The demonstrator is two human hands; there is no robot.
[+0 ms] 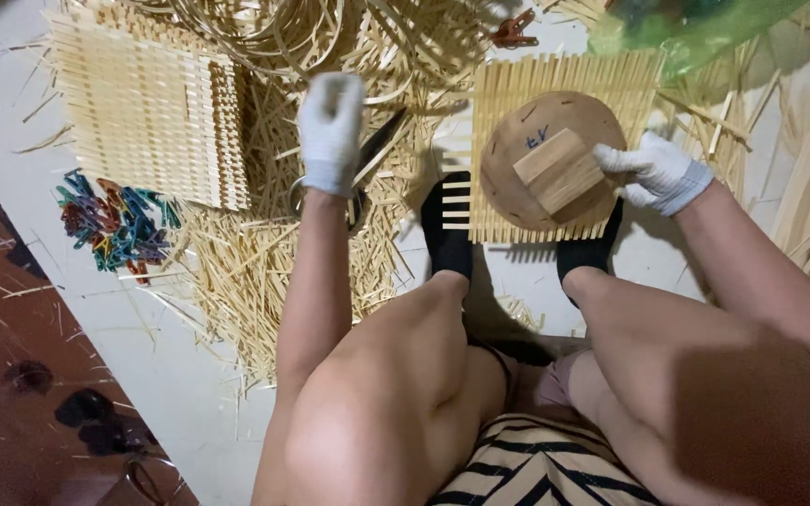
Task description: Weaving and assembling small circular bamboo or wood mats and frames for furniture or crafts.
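Observation:
My right hand (653,171), in a white glove, rests on a small wooden block (560,169) fixed on top of a round wooden disc (517,183). The disc lies on a woven mat of pale bamboo strips (517,80), which sits over my two feet in black socks (447,234). My left hand (330,131), also gloved and blurred, hovers over a pair of scissors (377,150) lying among loose bamboo strips. Whether it grips the scissors is unclear.
A second woven bamboo mat (147,117) lies at the upper left. A heap of coloured clothes pegs (114,225) sits beside it. Loose bamboo strips (255,272) cover the white floor. A green plastic bag (696,28) is at the top right.

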